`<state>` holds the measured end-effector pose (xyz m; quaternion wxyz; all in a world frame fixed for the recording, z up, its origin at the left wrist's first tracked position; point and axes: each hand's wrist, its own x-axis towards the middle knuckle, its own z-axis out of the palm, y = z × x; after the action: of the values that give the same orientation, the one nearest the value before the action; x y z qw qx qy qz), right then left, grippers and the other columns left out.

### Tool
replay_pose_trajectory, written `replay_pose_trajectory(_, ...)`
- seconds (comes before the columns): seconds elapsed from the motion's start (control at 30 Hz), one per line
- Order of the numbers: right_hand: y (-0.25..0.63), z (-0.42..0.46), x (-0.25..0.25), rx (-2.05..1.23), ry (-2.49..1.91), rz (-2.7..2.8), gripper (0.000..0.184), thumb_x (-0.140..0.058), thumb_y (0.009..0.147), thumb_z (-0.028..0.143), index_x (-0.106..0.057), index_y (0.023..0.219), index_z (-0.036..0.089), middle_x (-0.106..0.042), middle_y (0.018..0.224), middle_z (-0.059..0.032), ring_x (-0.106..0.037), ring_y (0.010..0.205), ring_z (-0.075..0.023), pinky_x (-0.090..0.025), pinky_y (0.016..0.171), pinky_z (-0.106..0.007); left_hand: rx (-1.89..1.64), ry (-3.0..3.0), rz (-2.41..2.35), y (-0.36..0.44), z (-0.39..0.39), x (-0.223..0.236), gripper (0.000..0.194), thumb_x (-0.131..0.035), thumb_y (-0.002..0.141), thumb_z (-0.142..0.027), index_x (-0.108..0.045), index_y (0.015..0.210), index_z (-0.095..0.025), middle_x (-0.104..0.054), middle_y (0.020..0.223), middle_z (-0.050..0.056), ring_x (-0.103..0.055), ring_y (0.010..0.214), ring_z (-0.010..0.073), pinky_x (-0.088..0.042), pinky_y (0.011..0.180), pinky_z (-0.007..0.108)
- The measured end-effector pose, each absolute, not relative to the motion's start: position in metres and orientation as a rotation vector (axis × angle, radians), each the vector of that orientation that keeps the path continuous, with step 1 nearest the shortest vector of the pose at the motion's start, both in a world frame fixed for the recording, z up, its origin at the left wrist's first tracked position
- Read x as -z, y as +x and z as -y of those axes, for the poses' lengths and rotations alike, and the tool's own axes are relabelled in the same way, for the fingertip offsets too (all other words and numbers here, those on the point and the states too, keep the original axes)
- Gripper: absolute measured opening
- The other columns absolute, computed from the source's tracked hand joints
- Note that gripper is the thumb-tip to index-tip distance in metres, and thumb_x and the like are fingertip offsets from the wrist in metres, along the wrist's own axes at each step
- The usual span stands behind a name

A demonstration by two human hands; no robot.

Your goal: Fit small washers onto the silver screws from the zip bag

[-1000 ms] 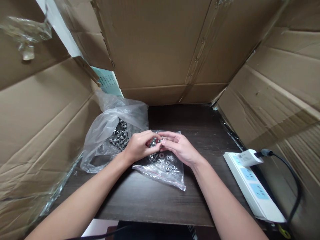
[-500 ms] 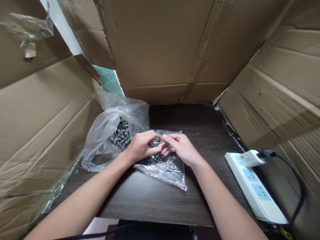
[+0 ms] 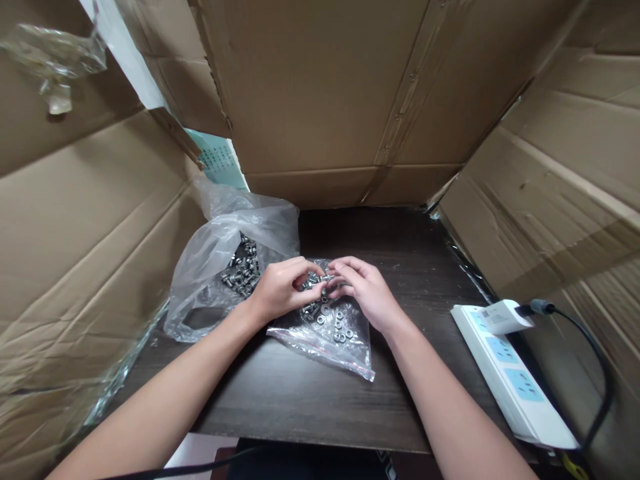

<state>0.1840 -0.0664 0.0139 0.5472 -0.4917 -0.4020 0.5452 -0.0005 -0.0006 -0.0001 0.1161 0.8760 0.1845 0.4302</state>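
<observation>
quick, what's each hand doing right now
Left hand: fingers pinched on a small metal part.
Right hand: fingertips meet the same part; its grip cannot be told.

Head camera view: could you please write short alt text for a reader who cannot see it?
The person's left hand and right hand meet fingertip to fingertip over a small clear zip bag of metal nuts and washers on a dark wooden table. A larger plastic bag of screws lies left, a white power strip right, cardboard walls around.

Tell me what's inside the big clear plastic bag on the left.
The big clear plastic bag holds a pile of small metal screws. Crumpled plastic hides the rest; the left hand covers its near edge.
</observation>
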Motion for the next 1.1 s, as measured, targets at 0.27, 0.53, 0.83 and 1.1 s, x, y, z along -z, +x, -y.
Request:
replay_pose_trajectory(0.27, 0.1844, 0.0672, -0.0135, -1.513, -1.172, 0.947, 0.031, -0.078, 0.082, 0.044, -0.074, 0.085, 0.014, -0.074, 0.075, -0.0086, -0.069, 0.062, -0.0148, -0.060, 0.060, -0.028, -1.231, 2.576, -0.508, 0.0004, 0.0013, 0.0001, 0.011, -0.067, 0.090, -0.025, -0.069, 0.094, -0.015, -0.046, 0.061, -0.006, -0.042, 0.052, 0.0073, -0.036, 0.054, 0.020)
replay_pose_trajectory(0.53, 0.1865, 0.0689, -0.0163, -1.529, -0.993, 1.022, 0.037, -0.088, 0.071, 0.030, -0.075, 0.104, 0.019, -0.077, 0.105, -0.0070, -0.073, 0.085, -0.0150, -0.061, 0.079, -0.028, -1.242, 2.560, -0.506, -0.0007, 0.0002, 0.0006, 0.009, -0.068, 0.090, -0.022, -0.069, 0.093, -0.014, -0.042, 0.061, -0.007, -0.042, 0.053, 0.0074, -0.036, 0.055, 0.020)
replay_pose_trajectory(0.83, 0.1870, 0.0682, -0.0143, -1.441, -1.044, 1.031, 0.033, -0.083, 0.077, 0.034, -0.074, 0.106, 0.020, -0.076, 0.108, -0.0079, -0.073, 0.092, -0.0183, -0.061, 0.083, -0.032, -1.232, 2.544, -0.519, 0.0005, 0.0016, 0.0017, 0.010, -0.069, 0.087, -0.020, -0.069, 0.094, -0.014, -0.044, 0.061, -0.007, -0.043, 0.053, 0.0076, -0.037, 0.055, 0.020)
replay_pose_trajectory(1.1, 0.1861, 0.0661, -0.0112, -1.429, -1.243, 1.024, 0.036, -0.071, 0.086, 0.049, -0.073, 0.092, 0.014, -0.067, 0.062, -0.0022, -0.065, 0.053, -0.0138, -0.055, 0.051, -0.026, -1.242, 2.549, -0.493, 0.0005, 0.0015, 0.0006, 0.011, -0.070, 0.088, -0.022, -0.069, 0.096, -0.014, -0.042, 0.062, -0.007, -0.042, 0.054, 0.0071, -0.036, 0.055, 0.019)
